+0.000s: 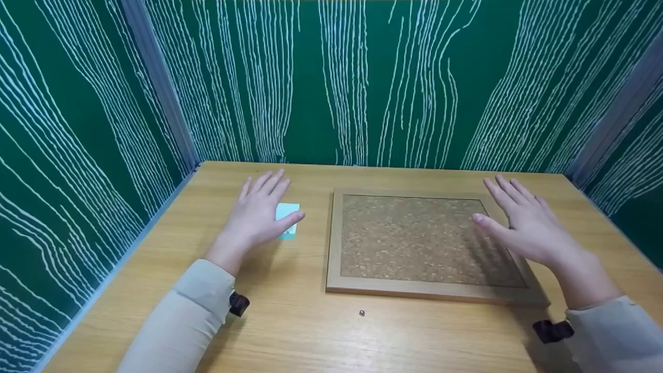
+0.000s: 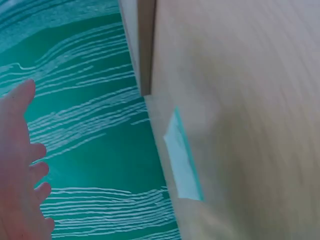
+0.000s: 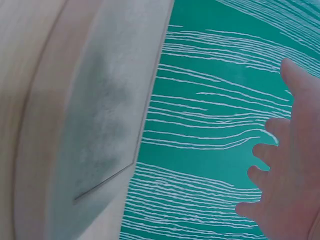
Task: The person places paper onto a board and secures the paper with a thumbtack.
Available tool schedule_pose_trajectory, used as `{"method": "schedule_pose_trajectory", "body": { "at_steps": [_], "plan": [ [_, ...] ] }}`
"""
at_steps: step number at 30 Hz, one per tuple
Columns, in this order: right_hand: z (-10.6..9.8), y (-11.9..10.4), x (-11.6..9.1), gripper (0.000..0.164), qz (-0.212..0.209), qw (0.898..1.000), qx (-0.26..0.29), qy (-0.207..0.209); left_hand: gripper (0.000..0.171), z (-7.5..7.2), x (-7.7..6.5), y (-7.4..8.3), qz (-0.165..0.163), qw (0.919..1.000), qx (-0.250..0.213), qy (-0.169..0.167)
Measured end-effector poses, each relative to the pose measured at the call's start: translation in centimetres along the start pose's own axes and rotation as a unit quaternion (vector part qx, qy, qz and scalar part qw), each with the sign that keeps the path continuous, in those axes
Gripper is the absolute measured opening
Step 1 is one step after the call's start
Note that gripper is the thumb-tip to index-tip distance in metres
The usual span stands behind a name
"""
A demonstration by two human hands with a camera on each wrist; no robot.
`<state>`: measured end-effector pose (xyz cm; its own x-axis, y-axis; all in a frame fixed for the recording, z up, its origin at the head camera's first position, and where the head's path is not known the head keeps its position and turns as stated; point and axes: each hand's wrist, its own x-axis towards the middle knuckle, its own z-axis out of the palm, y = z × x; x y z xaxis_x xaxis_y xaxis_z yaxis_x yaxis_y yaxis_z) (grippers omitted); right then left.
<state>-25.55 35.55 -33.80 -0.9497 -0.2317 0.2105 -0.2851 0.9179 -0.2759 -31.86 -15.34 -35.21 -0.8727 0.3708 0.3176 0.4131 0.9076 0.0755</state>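
Note:
A cork board [image 1: 414, 241] in a pale wooden frame lies flat on the table. My left hand [image 1: 257, 212] hovers left of the board with straight fingers, partly covering a light blue sticky note [image 1: 288, 210] on the tabletop. In the left wrist view the whole sticky note [image 2: 181, 160] shows beneath the hand. My right hand [image 1: 531, 228] is held over the board's right edge, fingers extended and thumb spread. Neither hand holds anything. A small shiny metal piece [image 1: 362, 313], too small to identify, lies in front of the board.
The wooden table [image 1: 290, 331] meets green walls [image 1: 311, 83] with white wavy lines at its back and sides. Grey posts [image 1: 160, 83] stand at the back corners. A small dark device [image 1: 239, 304] sits at each wrist.

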Motion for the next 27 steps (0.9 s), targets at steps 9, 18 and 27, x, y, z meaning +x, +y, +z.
{"method": "schedule_pose_trajectory", "body": {
  "at_steps": [9,18,27],
  "plan": [
    [-1.4,-1.1,0.1,0.071,-0.044,0.989,0.118,0.074,0.073,-2.0,0.7,1.7,0.026,0.9941,-0.041,0.097],
    [-2.5,-0.9,0.4,0.069,0.000,0.978,0.154,0.141,0.055,-3.4,1.5,1.7,-0.039,0.9731,-0.143,0.176],
    [-2.6,1.1,1.1,0.077,0.065,0.977,0.169,0.113,0.062,-2.8,2.0,0.1,-0.154,0.9534,-0.214,0.147]
  ]
}}
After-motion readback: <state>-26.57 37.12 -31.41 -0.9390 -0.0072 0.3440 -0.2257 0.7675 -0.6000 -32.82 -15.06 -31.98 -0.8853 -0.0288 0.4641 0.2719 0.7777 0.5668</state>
